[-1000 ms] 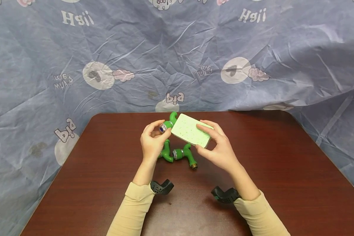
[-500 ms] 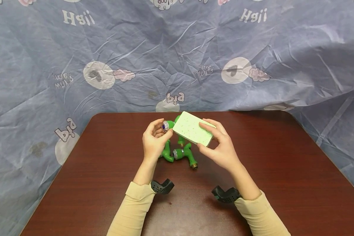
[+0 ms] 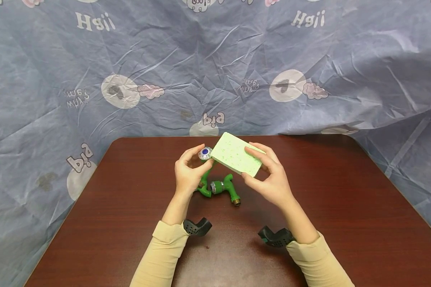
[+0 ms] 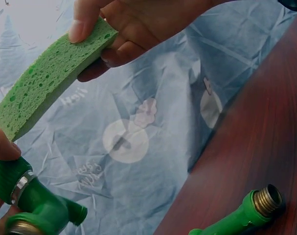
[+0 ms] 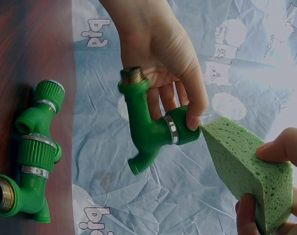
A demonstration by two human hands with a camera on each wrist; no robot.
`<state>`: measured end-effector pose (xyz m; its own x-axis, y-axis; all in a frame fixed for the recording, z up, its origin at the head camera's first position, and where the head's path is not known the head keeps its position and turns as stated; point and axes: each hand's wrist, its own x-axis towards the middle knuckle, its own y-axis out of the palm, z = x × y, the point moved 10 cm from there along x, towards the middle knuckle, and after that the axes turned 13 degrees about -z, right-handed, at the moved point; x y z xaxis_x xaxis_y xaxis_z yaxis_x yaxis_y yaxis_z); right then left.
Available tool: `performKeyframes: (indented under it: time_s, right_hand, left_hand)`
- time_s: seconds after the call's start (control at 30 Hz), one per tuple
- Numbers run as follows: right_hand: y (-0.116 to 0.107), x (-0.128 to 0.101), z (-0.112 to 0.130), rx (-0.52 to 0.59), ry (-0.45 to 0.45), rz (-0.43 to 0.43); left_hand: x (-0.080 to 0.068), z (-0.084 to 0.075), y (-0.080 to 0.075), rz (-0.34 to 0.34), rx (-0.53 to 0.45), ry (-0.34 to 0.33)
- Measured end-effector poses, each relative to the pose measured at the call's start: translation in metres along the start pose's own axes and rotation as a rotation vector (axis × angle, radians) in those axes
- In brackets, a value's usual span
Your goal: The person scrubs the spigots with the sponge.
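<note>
Tilted now, the green tap (image 3: 205, 159) in the left hand (image 3: 188, 175) shows its blue cap, fingers curled round it. Right hand (image 3: 271, 181) pinches the sponge (image 3: 237, 158), touching it. Two taps (image 3: 220, 188) lie below, partly hidden.

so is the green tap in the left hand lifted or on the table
Lifted: the left hand grips the green tap in the air, clear of the table, beside the sponge.

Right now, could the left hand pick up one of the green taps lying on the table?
Probably not as it stands: the left hand already grips a green tap held against the sponge. The two taps on the table lie just below it, uncovered, so the path itself looks free.
</note>
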<state>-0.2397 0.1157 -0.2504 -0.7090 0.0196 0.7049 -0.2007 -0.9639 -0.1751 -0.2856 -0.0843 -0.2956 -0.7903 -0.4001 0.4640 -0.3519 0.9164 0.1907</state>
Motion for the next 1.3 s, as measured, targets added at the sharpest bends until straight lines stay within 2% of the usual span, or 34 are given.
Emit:
performKeyframes:
  time_s: [0.1,0.17,0.27,0.33,0.53,0.67,0.8,0.9,0.97,1.13,1.2,1.3]
  right_hand:
    - [0.000,0.000,0.000,0.026,0.001,-0.005]
    - [0.000,-0.001,0.000,0.049,0.003,-0.006]
    - [0.002,-0.002,0.001,0.083,-0.002,0.004]
    - [0.006,-0.003,0.002,0.100,-0.007,0.024]
    - [0.015,-0.006,0.003,0.097,-0.028,0.071]
    - [0.013,-0.005,-0.001,0.063,-0.027,0.036]
    - [-0.001,0.000,-0.008,0.002,-0.007,-0.079]
    - [-0.009,0.001,-0.010,0.009,0.004,-0.133]
    - [-0.006,0.000,-0.008,0.045,-0.003,-0.108]
    - [0.011,-0.004,-0.003,0.094,-0.036,0.028]
    - [0.008,-0.002,-0.005,0.065,-0.035,0.012]
    - [-0.005,0.002,-0.012,0.016,-0.010,-0.081]
  left_hand:
    - [0.001,0.010,0.001,0.006,-0.032,-0.009]
    - [0.000,0.010,0.002,0.021,-0.040,-0.008]
    - [-0.002,0.007,0.006,0.050,-0.047,0.011]
    - [-0.005,-0.001,0.009,0.075,-0.047,0.010]
    - [-0.008,-0.004,0.012,0.107,-0.064,0.038]
    - [-0.008,-0.006,0.012,0.099,-0.036,0.044]
    - [-0.007,-0.005,0.012,0.090,-0.010,0.032]
    - [-0.007,-0.003,0.011,0.082,-0.003,0.021]
    - [-0.006,-0.003,0.010,0.081,-0.010,0.017]
    - [-0.007,-0.005,0.010,0.087,-0.020,0.032]
    - [-0.007,-0.005,0.011,0.092,-0.015,0.037]
    - [-0.007,-0.006,0.012,0.100,-0.010,0.036]
